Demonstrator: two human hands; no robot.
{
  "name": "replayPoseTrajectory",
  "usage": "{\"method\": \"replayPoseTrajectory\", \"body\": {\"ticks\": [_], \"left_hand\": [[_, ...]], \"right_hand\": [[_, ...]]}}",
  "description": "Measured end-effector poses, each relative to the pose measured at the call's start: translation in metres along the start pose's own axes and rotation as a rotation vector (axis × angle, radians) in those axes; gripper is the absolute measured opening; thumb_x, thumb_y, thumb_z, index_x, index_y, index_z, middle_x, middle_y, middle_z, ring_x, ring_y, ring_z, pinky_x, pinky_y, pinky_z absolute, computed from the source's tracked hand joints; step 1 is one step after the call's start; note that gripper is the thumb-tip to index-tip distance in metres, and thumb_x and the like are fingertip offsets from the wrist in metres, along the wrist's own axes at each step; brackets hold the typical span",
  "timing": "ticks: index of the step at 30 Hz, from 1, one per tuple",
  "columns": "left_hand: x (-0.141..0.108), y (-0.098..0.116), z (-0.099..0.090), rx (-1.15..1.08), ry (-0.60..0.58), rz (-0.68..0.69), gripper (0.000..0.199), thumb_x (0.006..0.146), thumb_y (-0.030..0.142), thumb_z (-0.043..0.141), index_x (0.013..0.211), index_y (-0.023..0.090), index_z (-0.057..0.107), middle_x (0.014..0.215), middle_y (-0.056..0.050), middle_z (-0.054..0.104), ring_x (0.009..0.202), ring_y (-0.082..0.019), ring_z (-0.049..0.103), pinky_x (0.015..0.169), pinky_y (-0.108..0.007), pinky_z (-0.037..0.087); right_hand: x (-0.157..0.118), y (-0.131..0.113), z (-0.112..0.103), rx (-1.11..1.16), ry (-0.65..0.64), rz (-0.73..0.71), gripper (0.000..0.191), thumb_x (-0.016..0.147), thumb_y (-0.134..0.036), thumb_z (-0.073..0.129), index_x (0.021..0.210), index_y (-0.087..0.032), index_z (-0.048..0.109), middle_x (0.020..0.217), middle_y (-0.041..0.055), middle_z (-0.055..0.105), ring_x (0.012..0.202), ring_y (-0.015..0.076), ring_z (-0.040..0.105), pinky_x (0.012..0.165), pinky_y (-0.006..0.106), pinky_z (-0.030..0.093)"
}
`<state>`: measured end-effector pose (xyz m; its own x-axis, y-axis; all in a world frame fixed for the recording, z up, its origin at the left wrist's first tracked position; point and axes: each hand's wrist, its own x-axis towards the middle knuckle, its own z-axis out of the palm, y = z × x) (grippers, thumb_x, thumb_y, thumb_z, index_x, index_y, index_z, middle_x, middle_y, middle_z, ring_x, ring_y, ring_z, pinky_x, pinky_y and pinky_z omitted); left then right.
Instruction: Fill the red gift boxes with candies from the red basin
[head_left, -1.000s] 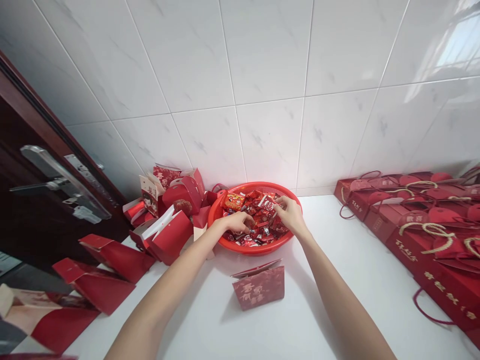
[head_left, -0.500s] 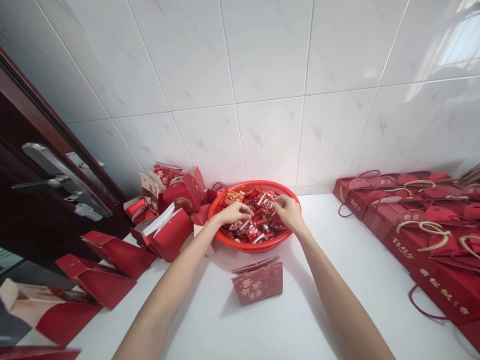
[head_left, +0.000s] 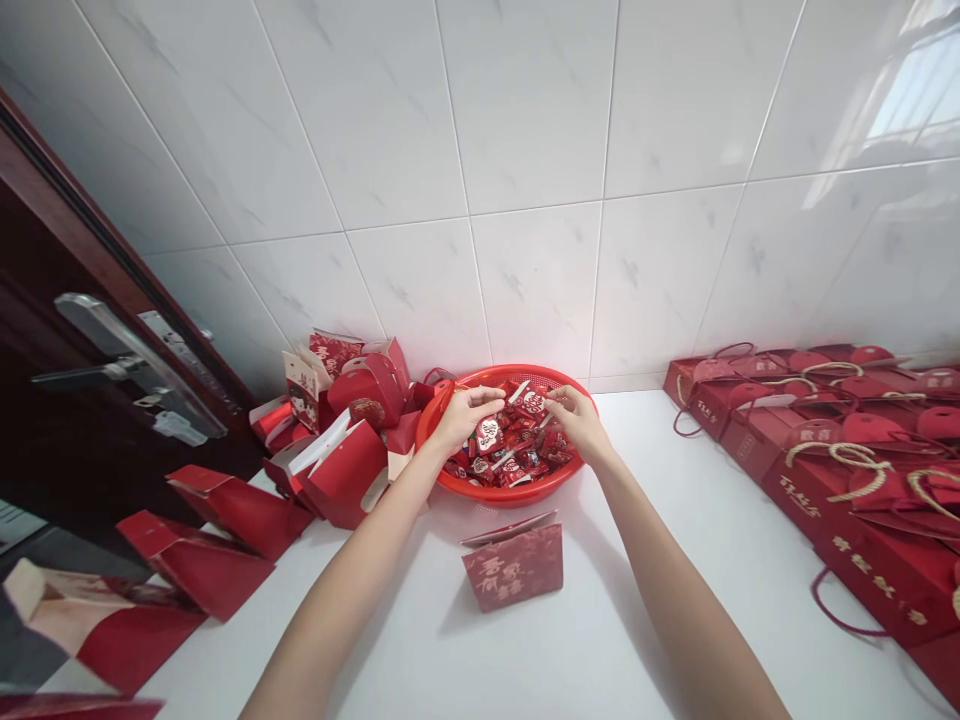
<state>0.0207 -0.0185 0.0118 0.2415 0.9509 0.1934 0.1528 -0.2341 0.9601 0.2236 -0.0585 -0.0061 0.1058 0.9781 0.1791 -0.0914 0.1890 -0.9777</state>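
Both hands are over a red plastic basket (head_left: 495,494) piled with red wrapped candies (head_left: 521,465). My left hand (head_left: 469,415) is closed in a pinch over the basket's left half, with a small red candy packet (head_left: 488,432) bearing a white design at its fingertips. My right hand (head_left: 579,422) pinches the edge of another red packet (head_left: 531,400) with white printing, just above the pile. In front of the basket stands a small red gift box (head_left: 516,570) with pale lettering, its top flaps partly raised.
Several small red boxes (head_left: 349,470) cluster left of the basket, and more open ones (head_left: 199,560) line the table's left edge. Rows of red gift boxes (head_left: 817,470) with rope handles fill the right side. A tiled wall (head_left: 532,290) rises behind; a dark door (head_left: 82,300) is at left.
My left hand has lifted slightly from the pile, and a white-patterned candy packet now shows at its fingertips. My right hand has shifted a little left and down, still at its packet.
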Motion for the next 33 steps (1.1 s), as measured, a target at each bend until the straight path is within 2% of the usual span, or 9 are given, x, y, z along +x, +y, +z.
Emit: {"method": "replayPoseTrajectory", "body": {"ticks": [4, 9, 12, 17, 21, 24, 27, 30, 33], "left_hand": [[-0.003, 0.01, 0.015, -0.1, 0.121, 0.076, 0.049, 0.059, 0.048, 0.084, 0.094, 0.014, 0.074, 0.101, -0.009, 0.076, 0.097, -0.024, 0.069, 0.09, -0.038, 0.053], [-0.008, 0.019, 0.027, -0.074, 0.212, 0.183, 0.04, 0.065, 0.043, 0.079, 0.093, 0.015, 0.073, 0.096, -0.007, 0.075, 0.093, -0.022, 0.068, 0.089, -0.037, 0.053], [-0.01, 0.02, 0.028, -0.045, 0.235, 0.223, 0.039, 0.068, 0.043, 0.076, 0.094, 0.014, 0.072, 0.096, -0.007, 0.075, 0.092, -0.021, 0.067, 0.088, -0.036, 0.053], [-0.004, 0.017, 0.032, -0.039, 0.353, 0.258, 0.035, 0.07, 0.043, 0.073, 0.092, 0.015, 0.072, 0.094, -0.007, 0.075, 0.087, -0.02, 0.067, 0.084, -0.033, 0.054], [0.001, 0.015, 0.041, -0.031, 0.368, 0.251, 0.033, 0.074, 0.041, 0.07, 0.093, 0.014, 0.071, 0.095, -0.008, 0.075, 0.087, -0.021, 0.068, 0.083, -0.034, 0.054], [0.003, 0.012, 0.041, -0.006, 0.289, 0.239, 0.031, 0.081, 0.041, 0.064, 0.097, 0.015, 0.072, 0.1, -0.009, 0.075, 0.096, -0.022, 0.068, 0.086, -0.032, 0.053], [0.003, 0.008, 0.028, 0.022, 0.155, 0.128, 0.035, 0.091, 0.038, 0.049, 0.105, 0.016, 0.072, 0.098, -0.008, 0.076, 0.092, -0.021, 0.069, 0.081, -0.031, 0.054], [-0.003, 0.003, 0.009, 0.219, -0.204, -0.006, 0.029, 0.084, 0.029, 0.056, 0.104, 0.016, 0.074, 0.096, -0.007, 0.076, 0.089, -0.021, 0.07, 0.081, -0.031, 0.054], [-0.014, 0.0, -0.001, 0.535, -0.612, -0.025, 0.033, 0.069, 0.021, 0.071, 0.102, 0.018, 0.076, 0.104, -0.006, 0.076, 0.099, -0.024, 0.068, 0.088, -0.029, 0.051]], "right_hand": [[-0.013, -0.018, 0.005, 0.242, -0.127, 0.127, 0.03, 0.062, -0.028, 0.078, 0.078, -0.022, 0.054, 0.067, -0.0049, 0.061, 0.065, 0.0156, 0.064, 0.065, 0.036, 0.061], [-0.023, -0.032, 0.012, 0.333, -0.275, 0.19, 0.036, 0.059, -0.025, 0.085, 0.088, -0.018, 0.064, 0.087, 0.0026, 0.07, 0.078, 0.0204, 0.069, 0.067, 0.037, 0.063], [-0.023, -0.032, 0.015, 0.334, -0.289, 0.188, 0.036, 0.061, -0.028, 0.085, 0.092, -0.016, 0.07, 0.09, 0.0042, 0.071, 0.079, 0.0194, 0.068, 0.066, 0.033, 0.061], [-0.021, -0.026, 0.021, 0.425, -0.246, 0.219, 0.027, 0.063, -0.033, 0.082, 0.083, -0.018, 0.072, 0.079, 0.0019, 0.071, 0.069, 0.0166, 0.066, 0.056, 0.026, 0.055], [-0.023, -0.022, 0.026, 0.428, -0.298, 0.195, 0.033, 0.06, -0.035, 0.085, 0.085, -0.019, 0.071, 0.077, 0.0005, 0.072, 0.067, 0.0154, 0.066, 0.059, 0.026, 0.054], [-0.024, -0.021, 0.025, 0.383, -0.285, 0.165, 0.036, 0.059, -0.037, 0.085, 0.086, -0.019, 0.071, 0.077, 0.0011, 0.072, 0.068, 0.0169, 0.066, 0.06, 0.027, 0.054], [-0.021, -0.021, 0.02, 0.366, -0.178, 0.139, 0.037, 0.058, -0.039, 0.084, 0.087, -0.02, 0.071, 0.08, 0.0018, 0.073, 0.07, 0.0189, 0.066, 0.057, 0.029, 0.053], [-0.015, -0.018, 0.016, 0.399, -0.047, 0.143, 0.031, 0.057, -0.037, 0.082, 0.078, -0.019, 0.069, 0.075, 0.0004, 0.07, 0.067, 0.0165, 0.063, 0.056, 0.027, 0.052], [-0.011, -0.015, 0.015, 0.436, 0.006, 0.155, 0.027, 0.056, -0.035, 0.08, 0.073, -0.019, 0.065, 0.071, -0.0008, 0.068, 0.065, 0.0148, 0.061, 0.057, 0.026, 0.05]]}}
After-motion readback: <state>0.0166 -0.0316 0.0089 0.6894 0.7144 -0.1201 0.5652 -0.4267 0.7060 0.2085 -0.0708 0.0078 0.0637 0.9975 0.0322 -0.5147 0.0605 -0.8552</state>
